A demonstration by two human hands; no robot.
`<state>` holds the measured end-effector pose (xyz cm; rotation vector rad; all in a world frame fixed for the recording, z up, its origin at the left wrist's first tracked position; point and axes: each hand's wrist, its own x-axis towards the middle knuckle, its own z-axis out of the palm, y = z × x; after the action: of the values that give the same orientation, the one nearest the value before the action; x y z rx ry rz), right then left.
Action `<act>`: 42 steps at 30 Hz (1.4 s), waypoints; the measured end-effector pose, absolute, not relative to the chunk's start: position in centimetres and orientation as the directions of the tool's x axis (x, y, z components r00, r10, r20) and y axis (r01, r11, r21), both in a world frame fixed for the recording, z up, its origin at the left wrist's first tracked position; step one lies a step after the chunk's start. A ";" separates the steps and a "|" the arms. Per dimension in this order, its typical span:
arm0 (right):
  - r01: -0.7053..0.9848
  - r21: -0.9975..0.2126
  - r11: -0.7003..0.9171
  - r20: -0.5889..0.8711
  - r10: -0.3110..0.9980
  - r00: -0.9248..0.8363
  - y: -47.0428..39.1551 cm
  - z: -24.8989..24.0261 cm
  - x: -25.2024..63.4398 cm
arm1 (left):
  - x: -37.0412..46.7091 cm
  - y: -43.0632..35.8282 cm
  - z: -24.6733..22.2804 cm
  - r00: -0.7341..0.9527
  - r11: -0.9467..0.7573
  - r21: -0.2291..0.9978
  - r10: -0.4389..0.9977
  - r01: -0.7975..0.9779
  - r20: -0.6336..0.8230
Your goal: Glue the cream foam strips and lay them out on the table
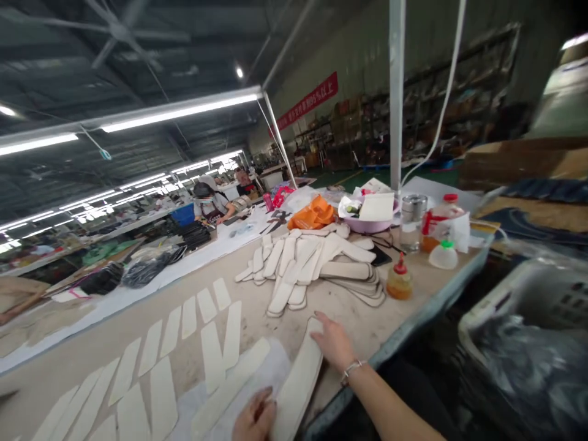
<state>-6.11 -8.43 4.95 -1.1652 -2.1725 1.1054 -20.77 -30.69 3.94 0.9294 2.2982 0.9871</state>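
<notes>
A long cream panel with rounded ends point(296, 386) lies near the table's front edge. My right hand point(337, 343) grips its far end, fingers over the edge and thumb on top. Beside the panel's left edge, near its lower end, my left hand point(255, 416) has its fingers curled together; whether something small is pinched there I cannot make out. Another cream strip point(234, 383) lies to the left, over a thin white sheet point(278, 355). Farther out is a heap of similar panels with dark edges point(303, 260).
Several pale strips point(169, 331) lie in rows at left. On the right stand a red-tipped bottle of amber liquid point(399, 280), a green-capped bottle point(443, 256), a jar point(413, 223) and a purple basin point(370, 225). A white crate point(478, 312) stands beside the table. A co-worker point(214, 205) sits farther back.
</notes>
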 end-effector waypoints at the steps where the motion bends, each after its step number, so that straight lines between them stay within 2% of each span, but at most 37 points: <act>1: 0.538 -0.772 0.338 -0.019 0.834 -0.551 -8.3 4.5 -5.8 | -21.2 -30.6 3.5 -0.660 0.496 0.717 0.748 0.490 -0.066; 4: 0.642 -0.667 0.378 -0.074 0.824 -0.562 -7.7 3.9 -5.1 | -21.6 -30.0 3.4 -0.544 0.386 0.514 0.815 0.766 0.198; 7: 0.692 -0.591 0.415 -0.096 0.815 -0.571 -6.9 4.0 -5.0 | -20.4 -28.1 3.9 -0.285 0.202 0.282 0.912 0.938 0.293; 11: 0.728 -0.527 0.438 -0.078 0.828 -0.555 -6.4 4.6 -5.1 | -18.2 -25.6 3.2 0.050 -0.057 0.069 0.994 0.996 0.095; 14: 0.731 -0.519 0.443 -0.054 0.837 -0.545 -6.0 4.9 -4.9 | -17.7 -25.0 1.9 0.136 -0.135 0.018 0.989 0.991 -0.050; 18: 0.720 -0.547 0.426 -0.004 0.859 -0.512 -5.1 5.6 -4.1 | -18.1 -25.3 1.7 0.136 -0.131 0.051 0.983 0.990 -0.125; 21: 0.689 -0.626 0.365 0.049 0.900 -0.432 -4.4 6.2 -3.3 | -18.6 -25.1 3.4 0.144 -0.127 0.113 0.976 0.985 -0.160; 27: 0.509 -0.790 0.341 0.224 0.934 -0.278 -3.5 6.0 -2.7 | -18.0 -19.3 5.9 0.140 -0.147 0.100 0.987 0.984 0.074; 30: 0.416 -0.843 0.340 0.266 0.937 -0.227 -3.2 5.6 -2.9 | -16.9 -16.1 4.2 0.215 -0.211 0.120 0.976 0.970 -0.021; 33: 0.393 -0.853 0.344 0.262 0.933 -0.248 -3.1 5.5 -3.1 | -16.3 -14.8 2.1 0.211 -0.191 0.155 0.970 0.969 -0.125; 36: 0.389 -0.847 0.363 0.274 0.924 -0.266 -3.3 5.5 -3.3 | -16.3 -14.9 1.4 0.211 -0.183 0.194 0.968 0.964 -0.136; 38: 0.373 -0.850 0.372 0.292 0.922 -0.254 -3.4 5.2 -3.5 | -16.7 -15.2 1.6 0.225 -0.187 0.268 0.967 0.945 -0.118; 40: 0.359 -0.852 0.381 0.307 0.919 -0.247 -3.4 4.8 -3.6 | -17.2 -15.7 2.0 0.125 -0.101 0.364 0.991 0.926 -0.043; 42: 0.348 -0.850 0.396 0.322 0.913 -0.252 -3.3 4.2 -3.8 | -17.8 -16.6 2.4 -0.106 0.082 0.447 0.994 0.891 0.030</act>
<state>-3.81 -3.28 4.21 -1.0963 -1.7954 0.8279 -17.82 -16.62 2.43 1.8843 2.0812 0.5208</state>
